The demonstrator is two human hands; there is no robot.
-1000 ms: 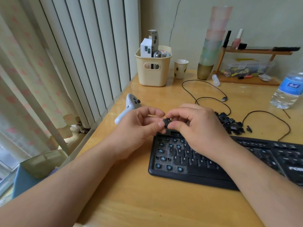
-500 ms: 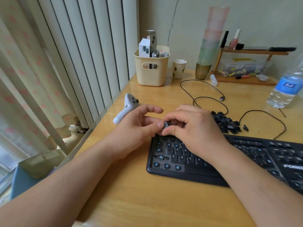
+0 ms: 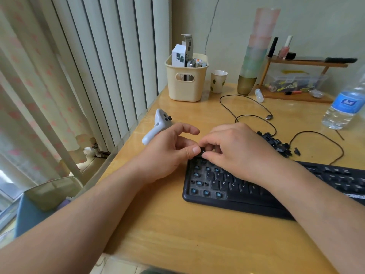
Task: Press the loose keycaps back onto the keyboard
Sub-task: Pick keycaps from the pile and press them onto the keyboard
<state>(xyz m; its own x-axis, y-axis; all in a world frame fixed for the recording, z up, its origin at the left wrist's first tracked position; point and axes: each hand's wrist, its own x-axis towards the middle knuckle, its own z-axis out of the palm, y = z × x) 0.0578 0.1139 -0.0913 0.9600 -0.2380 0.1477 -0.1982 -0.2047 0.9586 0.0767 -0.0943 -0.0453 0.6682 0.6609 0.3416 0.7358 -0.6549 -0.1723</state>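
Keycap (image 3: 203,150) pinched between my left hand (image 3: 169,153) and right hand (image 3: 235,149) above the keyboard's (image 3: 227,196) top-left corner; next, I'd align and press it down.

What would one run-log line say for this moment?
left hand: pinches keycap | right hand: pinches keycap | place: keyboard top-left corner | loose keycaps: behind keyboard

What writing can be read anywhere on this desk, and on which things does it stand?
"S", "D", "Z", "X", "C", "V", "B": white letters on keycaps of the keyboard.
Keyboard brand at the right edge: cut off, unreadable.
Water bottle: blue label with a white logo, blurred.
White box in the cream basket: dark block mark, no clear words.
Tall box: print too small.
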